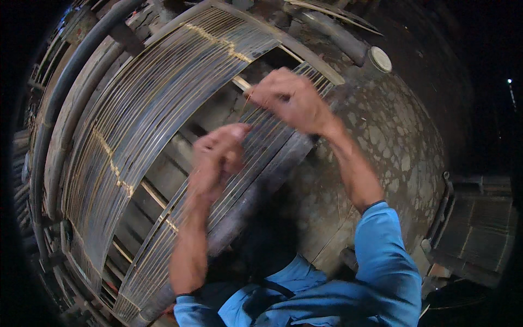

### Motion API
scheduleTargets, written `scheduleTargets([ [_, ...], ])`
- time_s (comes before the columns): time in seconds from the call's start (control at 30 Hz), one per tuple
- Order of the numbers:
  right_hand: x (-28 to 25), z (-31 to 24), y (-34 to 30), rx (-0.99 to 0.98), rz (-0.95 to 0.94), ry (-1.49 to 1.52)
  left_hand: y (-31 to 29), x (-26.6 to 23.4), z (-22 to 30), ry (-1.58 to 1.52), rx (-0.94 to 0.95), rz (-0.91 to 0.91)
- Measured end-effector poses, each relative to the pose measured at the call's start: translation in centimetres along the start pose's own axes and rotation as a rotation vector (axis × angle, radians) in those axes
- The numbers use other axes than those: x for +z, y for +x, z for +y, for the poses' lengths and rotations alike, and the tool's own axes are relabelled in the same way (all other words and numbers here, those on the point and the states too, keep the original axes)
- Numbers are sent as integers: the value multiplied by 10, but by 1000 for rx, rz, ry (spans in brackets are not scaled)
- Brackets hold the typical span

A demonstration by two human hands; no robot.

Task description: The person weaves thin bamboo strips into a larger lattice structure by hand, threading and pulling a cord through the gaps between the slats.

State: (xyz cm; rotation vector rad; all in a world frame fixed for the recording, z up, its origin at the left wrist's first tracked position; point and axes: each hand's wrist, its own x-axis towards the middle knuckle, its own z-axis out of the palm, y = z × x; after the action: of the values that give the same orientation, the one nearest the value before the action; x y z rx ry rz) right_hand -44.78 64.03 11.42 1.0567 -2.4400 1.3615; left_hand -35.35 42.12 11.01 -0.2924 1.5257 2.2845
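My left hand (217,158) and my right hand (292,101) hover a short way apart over a narrow band of long thin strips (264,143), on the near side of a wooden frame. Both have their fingers bent together, slightly blurred. Whatever they pinch is too fine to make out. Beyond a gap lies a wide panel of similar strips (163,90). A pale yellow binding (113,162) crosses it at the left, and another yellow binding (220,42) crosses near its far end. Further down the near band, a short yellow tie (172,224) shows below my left forearm.
Wooden crossbars (154,193) span the gap between the strips. A thick beam (272,166) runs along the near edge. Dark curved poles (57,103) border the left side. Stone-studded floor (392,136) extends rightward, with a cut log (379,59) and another stripped panel (479,229).
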Motion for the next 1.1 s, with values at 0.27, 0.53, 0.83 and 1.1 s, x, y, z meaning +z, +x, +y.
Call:
scheduleTargets([
  [0.27,-14,120,20,256,-173,-371,62,-105,-11,1018,232,383],
  [0.53,56,160,44,427,-510,-498,248,-80,-103,1445,375,180],
  [0.83,22,146,31,492,-529,-489,216,-24,-80,631,60,214],
  [1.1,5,15,-48,-38,-9,-317,62,25,-42,961,667,-77],
])
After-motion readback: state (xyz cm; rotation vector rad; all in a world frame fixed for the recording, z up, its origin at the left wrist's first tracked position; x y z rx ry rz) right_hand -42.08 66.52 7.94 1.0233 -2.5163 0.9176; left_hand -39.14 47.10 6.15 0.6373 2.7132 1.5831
